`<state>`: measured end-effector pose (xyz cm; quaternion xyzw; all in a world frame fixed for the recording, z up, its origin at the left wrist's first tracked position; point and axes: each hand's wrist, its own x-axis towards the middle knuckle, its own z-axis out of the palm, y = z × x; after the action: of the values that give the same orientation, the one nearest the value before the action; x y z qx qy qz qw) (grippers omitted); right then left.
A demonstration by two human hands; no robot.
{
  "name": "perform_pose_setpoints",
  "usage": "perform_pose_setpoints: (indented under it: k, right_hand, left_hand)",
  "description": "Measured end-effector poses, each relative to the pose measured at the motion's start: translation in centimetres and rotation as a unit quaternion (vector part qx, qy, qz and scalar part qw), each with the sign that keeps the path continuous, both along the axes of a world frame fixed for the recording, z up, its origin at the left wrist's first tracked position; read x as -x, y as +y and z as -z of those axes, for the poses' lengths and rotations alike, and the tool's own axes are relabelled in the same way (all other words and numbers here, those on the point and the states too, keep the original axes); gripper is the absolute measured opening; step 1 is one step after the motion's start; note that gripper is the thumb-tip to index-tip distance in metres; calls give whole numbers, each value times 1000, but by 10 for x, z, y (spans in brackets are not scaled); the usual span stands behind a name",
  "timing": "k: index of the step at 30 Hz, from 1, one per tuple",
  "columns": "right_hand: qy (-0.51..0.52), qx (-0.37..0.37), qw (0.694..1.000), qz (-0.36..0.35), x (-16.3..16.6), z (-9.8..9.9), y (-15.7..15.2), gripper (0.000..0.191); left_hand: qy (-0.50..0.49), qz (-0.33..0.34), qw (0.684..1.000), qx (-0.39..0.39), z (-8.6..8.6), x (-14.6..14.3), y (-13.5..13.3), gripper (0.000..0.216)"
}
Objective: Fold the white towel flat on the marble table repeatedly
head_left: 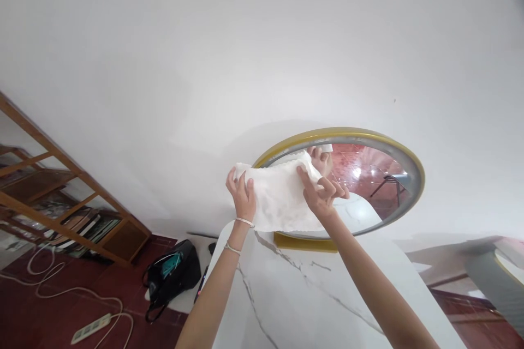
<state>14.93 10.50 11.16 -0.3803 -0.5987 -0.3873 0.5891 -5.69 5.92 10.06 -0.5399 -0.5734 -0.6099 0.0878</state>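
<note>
A thin white tissue (278, 199) with wavy edges is stretched out in front of the lower left of a round mirror (360, 174) with a gold rim. At the tissue's left end, my left hand (242, 196) grips it with bent fingers. My right hand (321, 191) pinches the upper right corner between thumb and index finger, its other fingers spread toward the glass. Part of the mirror is hidden behind the tissue. Whether the tissue touches the glass I cannot tell.
The mirror's gold base (303, 242) stands on a white marbled table (286, 294) against a white wall (204, 54). On the red floor at left are a black bag (176, 272), a power strip (90, 329) with cables and a wooden shelf (82, 196). A grey chair (495, 283) stands right.
</note>
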Motion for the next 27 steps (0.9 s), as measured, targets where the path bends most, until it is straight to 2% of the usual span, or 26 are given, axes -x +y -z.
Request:
perform_pose_setpoints:
  k: [2, 5, 7, 9, 10, 11, 12, 13, 16, 18, 21, 24, 27]
  right_hand:
    - [41, 34, 999, 7, 3, -10, -13, 30]
    - [100, 202, 974, -25, 4, -36, -43, 34]
    - [106, 348, 926, -97, 1, -53, -65, 32]
    - [103, 476, 854, -182, 0, -63, -82, 43]
    - [106, 517, 820, -221, 3, -65, -87, 51]
    - [113, 534, 799, -252, 7, -64, -90, 56]
    - [124, 522, 799, -272, 14, -60, -91, 59]
    - [134, 482, 820, -277, 22, -53, -88, 59]
    - [77, 274, 936, -206, 44, -24, -67, 53]
    - [-35, 175, 974, -142, 52, -5, -49, 48]
    - [-149, 114, 978, -92, 50, 13, -25, 43]
    - [-172, 72, 979, -87, 44, 20, -12, 34]
    - [-169, 49, 978, -114, 42, 24, -7, 22]
  left_hand:
    - [-23, 26, 999, 0, 0, -3, 1, 43]
    - [-43, 35, 998, 6, 1, -6, 2, 43]
    - [-46, 38, 998, 4, 1, -7, 1, 43]
    - [-49, 43, 998, 2, 2, -7, 1, 43]
    - [-52, 44, 998, 0, 3, -7, 0, 42]
    - [-55, 43, 998, -2, 3, -7, 0, 42]
    - [-59, 41, 997, -8, 4, -7, 0, 42]
    - [-64, 37, 997, -16, 4, -7, 0, 41]
    - [-76, 20, 996, -52, 4, -8, 1, 39]
    - [-85, 1, 994, -72, 4, -9, 3, 39]
    - [-90, -15, 992, -86, 1, -10, 5, 38]
    - [-82, -6, 991, -109, -7, -13, 7, 35]
    - [-64, 22, 987, -146, -22, -17, 8, 31]
